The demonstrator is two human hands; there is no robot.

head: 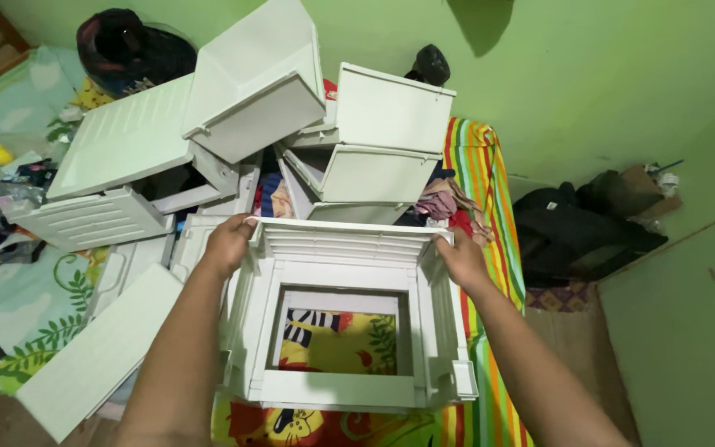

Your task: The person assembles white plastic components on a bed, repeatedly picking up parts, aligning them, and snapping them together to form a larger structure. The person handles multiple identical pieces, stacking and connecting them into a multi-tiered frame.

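I am holding a white plastic frame [345,323], an open-bottomed drawer housing, between both hands. It is sitting right in front of me, near and central, with its ribbed far edge gripped on two sides: my left hand [227,242] is curling over the far-left corner, and my right hand [461,257] is clamping the far-right corner. Each grip is pressed closed on the rim, fingers wrapped over the edge so their tips are hidden behind it.

The frame is rigid, glossy and boxy, with stepped ridges along the far rail and slotted side walls. Through its square opening I am seeing a bright cartoon-print mat [337,339] in yellow, red and black-and-white stripes, lying under it.

Just beyond the frame, white plastic drawers [374,149] are leaning in a loose stack, one tipped at an angle further left [254,83]. Left of them a ribbed white panel [122,141] is lying flat, and a long plain white panel [97,352] is stretching toward the near left, its end cut off by my arm.

Crumpled clothes [448,203] are showing behind the drawers, partly hidden. A rainbow-striped cloth [490,190] is running along the right. A black bag [577,236] is slumping against the green wall [589,74] at far right; a dark bundle [130,45] at far left is hard to make out.
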